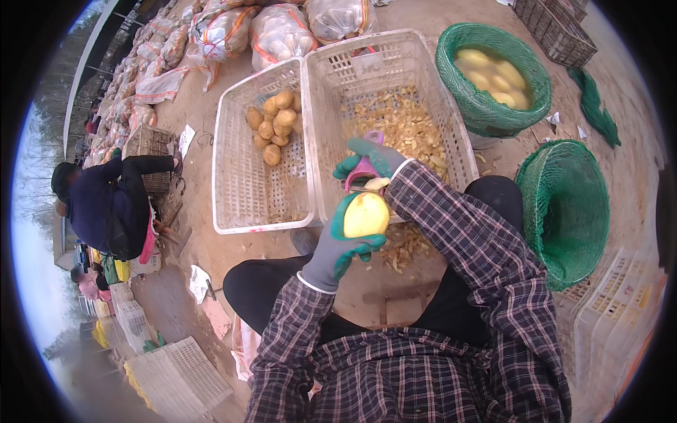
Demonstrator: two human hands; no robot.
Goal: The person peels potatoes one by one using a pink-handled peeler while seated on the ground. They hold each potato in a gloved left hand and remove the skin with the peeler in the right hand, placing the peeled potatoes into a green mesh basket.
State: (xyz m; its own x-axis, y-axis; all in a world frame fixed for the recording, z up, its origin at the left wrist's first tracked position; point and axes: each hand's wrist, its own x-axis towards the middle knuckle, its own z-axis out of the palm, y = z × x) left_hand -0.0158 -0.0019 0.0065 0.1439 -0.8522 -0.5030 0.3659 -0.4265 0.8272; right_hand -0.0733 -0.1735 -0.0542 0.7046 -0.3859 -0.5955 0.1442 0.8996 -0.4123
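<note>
My left hand (338, 246), in a grey and green work glove, grips a peeled yellow potato (366, 215). Just above it my right hand (373, 158), gloved the same way, is closed on a pink-handled peeler (363, 170), its blade at the potato's top with a pale strip of peel (376, 184) beside it. Beyond my hands stand two white plastic crates side by side. The left crate (254, 195) holds several unpeeled potatoes (278, 121); the right crate (330, 79) holds many peelings (407, 127).
A green net-lined bucket (494, 124) with peeled potatoes in liquid stands at upper right; another green net-lined container (574, 211) is beside my right knee. Filled sacks (280, 37) lie beyond the crates. A co-worker (106, 206) sits at left. Stacked crates (613, 312) stand at lower right.
</note>
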